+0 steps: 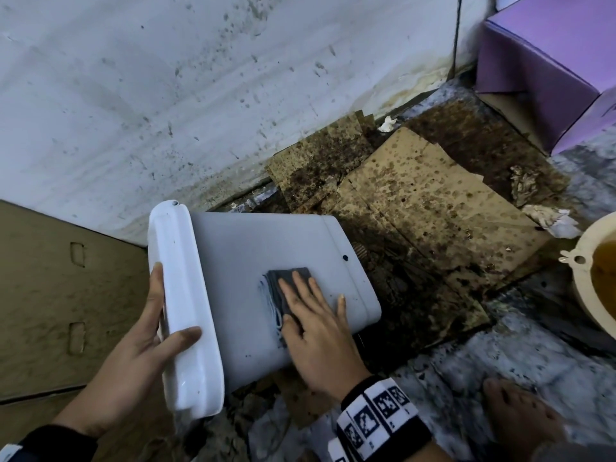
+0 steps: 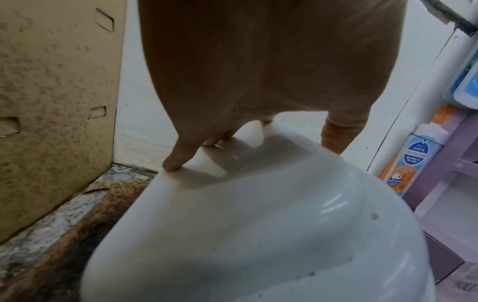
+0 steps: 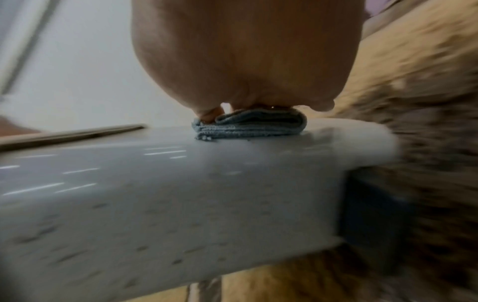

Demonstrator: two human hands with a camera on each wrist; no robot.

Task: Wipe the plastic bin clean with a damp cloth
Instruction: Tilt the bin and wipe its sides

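Observation:
A white plastic bin (image 1: 240, 255) lies on its side on the floor, its glossy lid (image 1: 180, 261) toward the left. My left hand (image 1: 146, 328) grips the lid end, thumb across the front and fingers behind the rim. The left wrist view shows the left hand's fingers (image 2: 178, 155) on the lid (image 2: 258, 224). A folded grey-blue cloth (image 1: 276, 288) lies on the bin's upturned side. My right hand (image 1: 310, 311) presses flat on the cloth with straight fingers. In the blurred right wrist view the cloth (image 3: 248, 126) sits under the right hand (image 3: 245, 61) on the speckled bin wall (image 3: 181, 194).
Stained cardboard (image 1: 416, 201) covers the floor to the right of the bin. A purple box (image 1: 550, 78) stands at the back right, and a cream bowl (image 1: 580, 285) with yellowish liquid is at the right edge. A cardboard sheet (image 1: 50, 295) leans at left. A bare foot (image 1: 520, 415) is near.

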